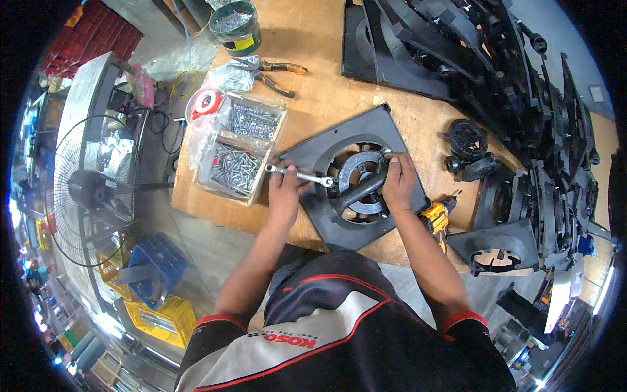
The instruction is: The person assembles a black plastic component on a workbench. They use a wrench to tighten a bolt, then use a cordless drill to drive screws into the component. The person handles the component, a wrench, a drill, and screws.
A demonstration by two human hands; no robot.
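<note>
My left hand [284, 193] is closed around a silver wrench [310, 176]. The wrench's far end rests over the ring-shaped opening of a square black plastic panel [313, 153]. Inside that opening sits a grey metal ring [350, 171], crossed by a thick black bar [359, 195]. My right hand [398, 183] is closed at the upper right end of the bar, its fingertips beside a small metal fastener [385, 154]. Part of the bar's end is hidden by those fingers. The panel lies flat, turned at an angle, near the front edge of the wooden table [307, 117].
To the left stands a box of screws and bolts [238, 170] with a white-and-red tape roll [206, 102]. Pliers [277, 75] and a bucket of hardware [235, 29] lie beyond. A yellow drill [437, 215] sits right of the panel, near stacked black panels [470, 52]. A fan [88, 189] stands left.
</note>
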